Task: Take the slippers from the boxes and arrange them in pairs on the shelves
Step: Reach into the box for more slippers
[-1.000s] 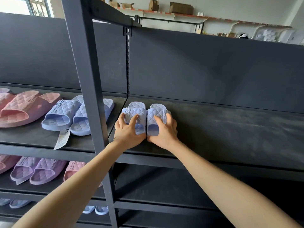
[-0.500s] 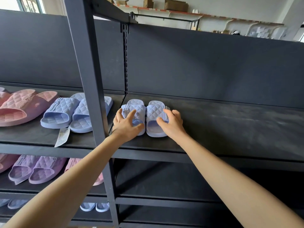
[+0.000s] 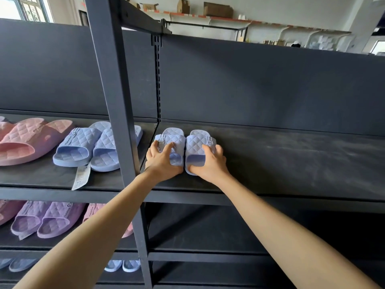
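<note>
Slippers [image 3: 194, 143] beside post [image 3: 116, 101], near shelf [image 3: 291, 167] front edge

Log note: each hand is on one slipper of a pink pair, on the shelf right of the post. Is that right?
Only the colour is wrong. The head view shows the pair is blue, not pink. The left hand and right hand are each on one slipper, on the shelf right of the post.

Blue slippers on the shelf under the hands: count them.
4. Right of the post: left slipper under left hand, right slipper under right hand. Left of it: a pair, partly hidden.
</note>
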